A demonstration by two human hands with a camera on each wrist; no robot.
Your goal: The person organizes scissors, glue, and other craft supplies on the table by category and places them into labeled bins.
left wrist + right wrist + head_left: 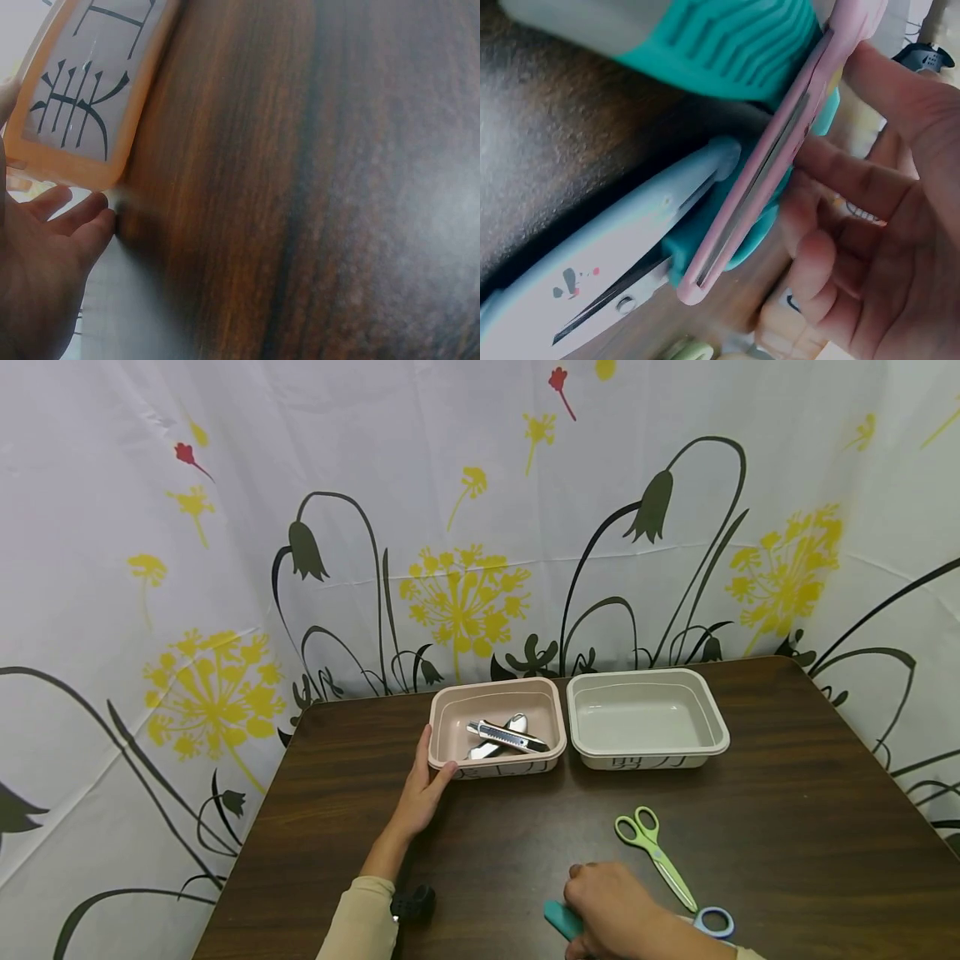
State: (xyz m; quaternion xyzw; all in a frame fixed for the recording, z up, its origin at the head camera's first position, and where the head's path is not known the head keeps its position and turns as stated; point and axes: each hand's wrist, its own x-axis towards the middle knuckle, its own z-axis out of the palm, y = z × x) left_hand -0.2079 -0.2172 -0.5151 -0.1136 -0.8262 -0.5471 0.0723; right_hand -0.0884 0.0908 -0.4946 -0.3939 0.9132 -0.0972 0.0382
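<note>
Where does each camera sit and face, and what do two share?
Head: worn on the head, facing forward and down at the table, pinkish box and pale box; left hand, right hand and sleeves show.
Left wrist: on that wrist, facing the pinkish box's lettered side and the table; left hand shows.
Right wrist: on that wrist, facing a pink tool; right hand shows.
Shared by head and left wrist: left hand at the pinkish box.

- Touching the left fingers (91, 234): pink box (498, 697), smooth plastic, slight sheen
- Past those fingers: cutter (513, 738), shiny metal blade; white box (637, 714), glossy plastic
- By the right fingers (814, 264): slim pink tool (781, 159), smooth plastic, metal strip; teal tool (742, 54), ribbed plastic
- Ahead of them: green scissors (657, 855), smooth plastic handles
- Below both hands' fingers: table (510, 827), wood-grained, dull gloss
- Beyond: curtain (465, 418), creased cloth
</note>
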